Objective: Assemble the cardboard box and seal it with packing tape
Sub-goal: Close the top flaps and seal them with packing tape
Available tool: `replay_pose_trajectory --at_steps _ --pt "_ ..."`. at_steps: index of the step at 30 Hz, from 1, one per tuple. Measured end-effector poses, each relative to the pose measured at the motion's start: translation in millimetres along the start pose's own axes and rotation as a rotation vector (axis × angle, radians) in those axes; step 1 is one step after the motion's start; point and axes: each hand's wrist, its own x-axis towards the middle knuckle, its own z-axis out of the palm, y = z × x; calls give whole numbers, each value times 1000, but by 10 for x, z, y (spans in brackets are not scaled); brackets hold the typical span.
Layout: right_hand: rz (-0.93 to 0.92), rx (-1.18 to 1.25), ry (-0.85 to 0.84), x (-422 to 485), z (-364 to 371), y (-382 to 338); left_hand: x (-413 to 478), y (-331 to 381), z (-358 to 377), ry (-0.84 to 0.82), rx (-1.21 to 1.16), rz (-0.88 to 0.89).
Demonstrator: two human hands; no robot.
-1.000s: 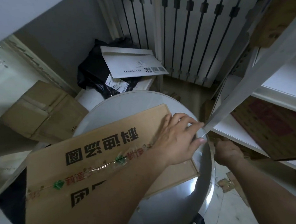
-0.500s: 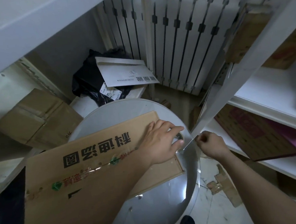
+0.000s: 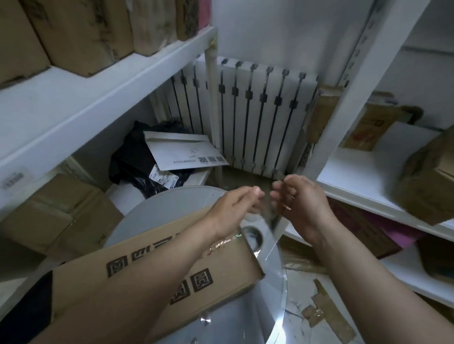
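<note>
Left hand (image 3: pixel 232 207): pinches the clear tape (image 3: pixel 274 223)
Right hand (image 3: pixel 299 205): just beside the left, pinches the same tape
Box (image 3: pixel 146 268): under the left forearm, on the table (image 3: pixel 169 205)

left hand (image 3: pixel 232 210) + right hand (image 3: pixel 302 207) — seemingly pinching clear tape (image 3: pixel 271 230) | cardboard box (image 3: pixel 227 271) on table (image 3: pixel 169 205)

support: round grey table (image 3: pixel 169 205), lower centre of frame | on it: cardboard box (image 3: pixel 151 260), printed side up, across left and middle | also: packing tape roll (image 3: pixel 252 236), lying flat just beside the box's right end, near the table's right rim
</note>
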Motion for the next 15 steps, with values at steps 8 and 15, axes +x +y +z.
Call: replay_pose_trajectory --at_steps 8,15 --pt "22 205 71 -479 375 -238 -497 56 -267 59 23 -35" --pt "127 309 158 -599 351 -182 -868 10 -456 35 -252 -109"
